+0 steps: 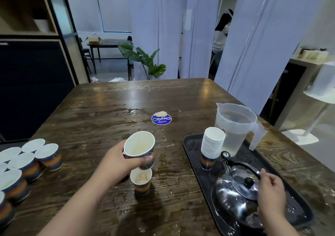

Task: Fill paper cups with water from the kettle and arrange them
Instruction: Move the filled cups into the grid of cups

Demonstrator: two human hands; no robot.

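Observation:
My left hand (pixel 120 160) grips a paper cup (pixel 140 148) above the wooden table (pixel 108 109), tilted a little, with some water in it. Right below it another paper cup (pixel 141 181) stands on the table, holding water. My right hand (pixel 270 190) curls round the handle of the steel kettle (pixel 235 196), which sits on the black tray (pixel 192 145) with its lid on. A stack of empty paper cups (pixel 212 147) stands on the tray's far part. Several filled cups (pixel 27 161) are grouped at the table's left edge.
A clear plastic jug (pixel 233 127) of water stands on the tray behind the cup stack. A blue round sticker (pixel 161 119) lies mid-table. The tabletop is wet around the cups. A dark cabinet stands at the left, white curtains and a plant beyond the table.

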